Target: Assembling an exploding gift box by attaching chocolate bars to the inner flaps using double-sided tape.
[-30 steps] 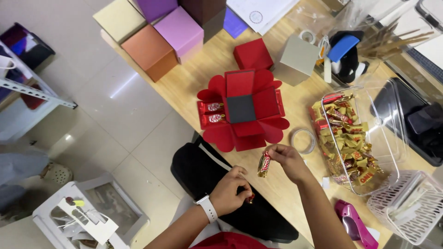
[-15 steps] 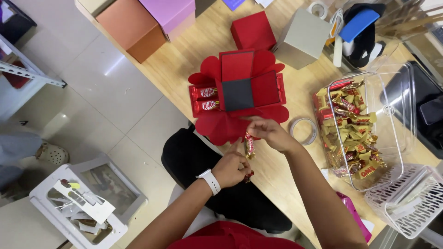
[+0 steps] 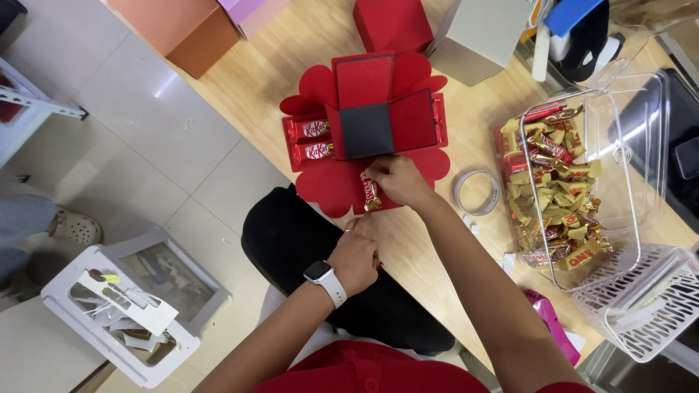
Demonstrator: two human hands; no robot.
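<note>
The wooden table (image 3: 466, 131) holds a big clear tub (image 3: 582, 182) full of candy, on the right. In the middle is a red fold-out box (image 3: 364, 124) w/ heart-shaped flaps, opened flat. Two red bars (image 3: 314, 140) lie on its left flap. A tape roll (image 3: 477, 193) sits just beside the right hand.

The right hand (image 3: 399, 180) pinches a small candy bar (image 3: 370, 191) over the box's near flap. The bar's long way runs up-down, and it's on the hand's left side. The left hand (image 3: 355, 255) is nearer the body, curled shut; can't tell what's in it.
</note>
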